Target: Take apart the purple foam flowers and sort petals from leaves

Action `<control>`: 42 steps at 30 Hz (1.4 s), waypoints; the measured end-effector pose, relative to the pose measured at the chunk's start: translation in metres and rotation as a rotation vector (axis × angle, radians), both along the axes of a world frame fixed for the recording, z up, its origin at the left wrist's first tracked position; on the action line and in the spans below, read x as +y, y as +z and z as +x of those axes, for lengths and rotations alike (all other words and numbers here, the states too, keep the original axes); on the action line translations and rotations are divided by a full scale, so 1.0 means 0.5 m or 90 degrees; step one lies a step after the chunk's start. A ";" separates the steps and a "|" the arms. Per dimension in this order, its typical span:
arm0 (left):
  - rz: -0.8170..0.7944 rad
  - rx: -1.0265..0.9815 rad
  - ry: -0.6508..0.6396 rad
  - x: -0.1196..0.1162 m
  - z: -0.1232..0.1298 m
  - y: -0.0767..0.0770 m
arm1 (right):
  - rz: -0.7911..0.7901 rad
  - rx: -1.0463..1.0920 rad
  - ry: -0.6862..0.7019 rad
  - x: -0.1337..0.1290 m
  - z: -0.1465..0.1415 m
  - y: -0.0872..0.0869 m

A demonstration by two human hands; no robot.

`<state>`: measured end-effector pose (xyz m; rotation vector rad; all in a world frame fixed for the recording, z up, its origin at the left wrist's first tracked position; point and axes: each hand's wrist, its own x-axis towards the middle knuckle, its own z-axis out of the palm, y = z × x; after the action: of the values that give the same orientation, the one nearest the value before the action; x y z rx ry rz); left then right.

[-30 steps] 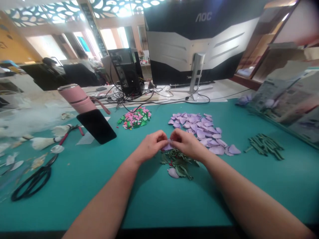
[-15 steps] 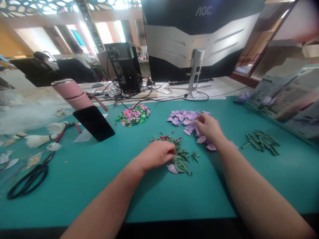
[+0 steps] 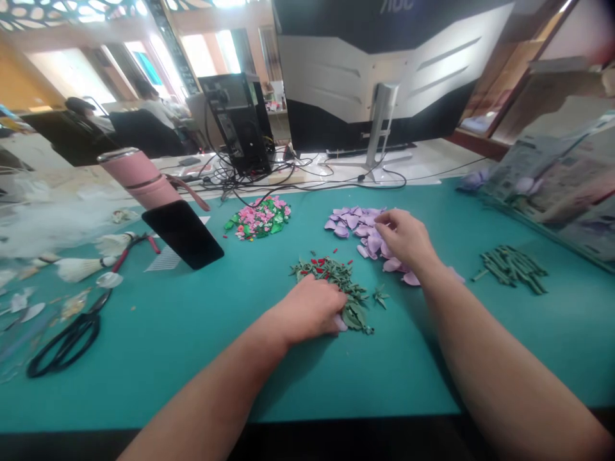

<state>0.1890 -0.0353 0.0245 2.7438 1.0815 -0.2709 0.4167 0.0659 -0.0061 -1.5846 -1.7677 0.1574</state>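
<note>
My left hand (image 3: 314, 307) rests low over the near-left side of a heap of small green leaf pieces (image 3: 339, 272). Its fingers are curled down, and their tips are hidden. A single lilac petal (image 3: 341, 323) peeks out under them; I cannot tell if it is gripped. Bigger green leaves (image 3: 354, 315) lie just beside these fingers, and small red pieces (image 3: 319, 270) are mixed into the heap. Further back, my right hand (image 3: 406, 237) hovers at the pile of lilac petals (image 3: 353, 219), thumb and forefinger slightly apart, with no petal plainly between them.
Green stem pieces (image 3: 514, 269) lie at right, pink and green flower parts (image 3: 262, 218) behind left. A leaning phone (image 3: 185, 235), pink flask (image 3: 139, 176), black-handled scissors (image 3: 65, 346) and shuttlecocks (image 3: 79, 267) occupy the left. Behind stand a monitor (image 3: 331, 77) and computer case (image 3: 237, 128).
My left hand has shifted towards me and over the single lilac petal, covering most of it. My right fingers have come away from a petal that was at their tips. The view has tilted slightly.
</note>
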 end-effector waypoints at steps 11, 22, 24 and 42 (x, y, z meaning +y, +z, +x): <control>0.025 0.010 -0.025 -0.002 -0.010 0.010 | 0.007 0.017 0.030 -0.009 -0.010 0.009; 0.026 -0.351 0.343 0.050 -0.054 0.015 | -0.266 0.253 0.453 -0.078 -0.095 0.032; -0.007 -0.426 0.367 0.055 -0.053 0.006 | -0.275 0.280 0.474 -0.089 -0.115 0.022; 0.026 -0.454 0.375 0.130 -0.098 -0.081 | -0.029 -0.062 0.041 0.003 -0.017 -0.022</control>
<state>0.1398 0.0296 -0.0162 2.0957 1.5503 0.7452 0.4081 0.0676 -0.0173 -1.5920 -1.9048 0.1544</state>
